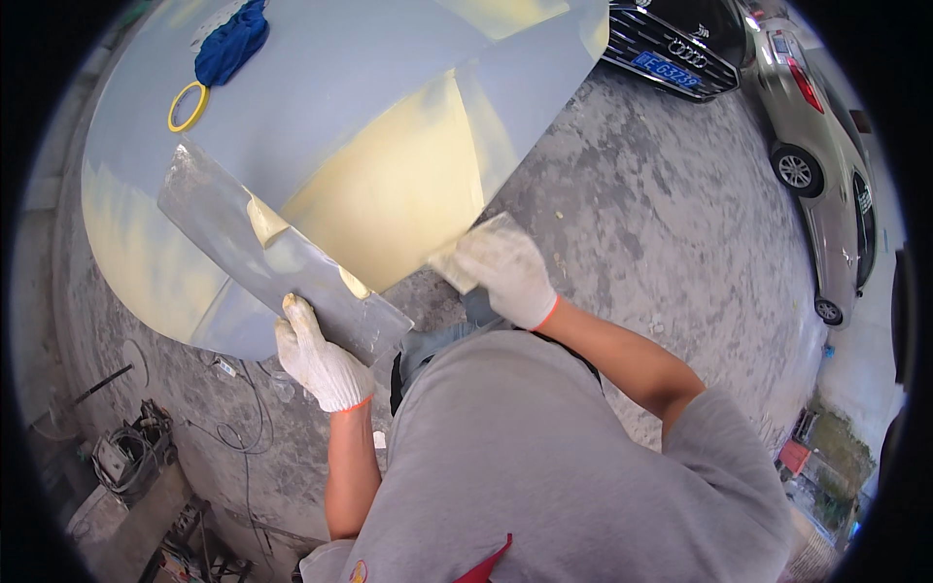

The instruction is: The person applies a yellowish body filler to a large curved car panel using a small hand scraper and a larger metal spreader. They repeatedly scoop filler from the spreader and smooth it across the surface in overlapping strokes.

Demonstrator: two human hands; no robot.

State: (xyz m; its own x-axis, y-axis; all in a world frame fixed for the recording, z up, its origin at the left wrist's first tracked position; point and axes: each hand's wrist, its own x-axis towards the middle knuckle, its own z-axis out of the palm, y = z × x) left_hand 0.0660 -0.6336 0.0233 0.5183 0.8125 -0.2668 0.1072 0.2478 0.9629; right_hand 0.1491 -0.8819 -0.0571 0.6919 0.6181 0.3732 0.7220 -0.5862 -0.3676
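Note:
My left hand, in a white knit glove, is closed on the lower edge of a long flat grey mixing board. Two dabs of cream putty sit along the board's edge. A thin pale putty spreader, smeared by motion, is pinched in my gloved right hand. That hand is at the near corner of a broad cream putty patch on a grey-primed car panel. Whether the spreader touches the panel cannot be made out. The fingertips of my right hand are partly hidden.
A yellow tape roll and a bunched blue cloth lie on the panel. Beyond it stand a black car and a beige car on the mottled concrete floor. Cables and coiled equipment are at lower left.

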